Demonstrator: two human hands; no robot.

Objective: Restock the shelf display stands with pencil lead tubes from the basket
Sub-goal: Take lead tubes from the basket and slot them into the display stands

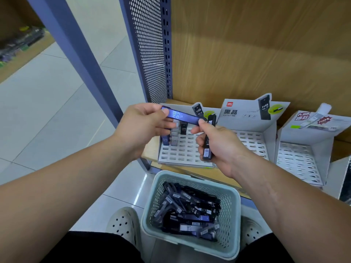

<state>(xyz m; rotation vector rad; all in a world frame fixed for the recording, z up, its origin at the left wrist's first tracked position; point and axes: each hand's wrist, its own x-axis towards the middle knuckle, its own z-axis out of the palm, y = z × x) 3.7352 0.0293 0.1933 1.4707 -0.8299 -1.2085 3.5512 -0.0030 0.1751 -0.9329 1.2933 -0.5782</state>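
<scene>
Pencil lead tube (182,117) spans both hands above the left display stand (187,149), left hand (146,124) pinching one end, right hand (218,143) clutching spare tubes (208,141); handover slip likely.

**What we cannot make out**

Our left hand (146,123) covers one end of the blue tube (180,116). Our right hand (218,147) hides the middle of the black tubes (208,143). The third display stand (303,158) runs off the right edge. Small print on the first display stand (187,154) is unreadable. Goods on the far shelf (20,42) are blurred.
</scene>
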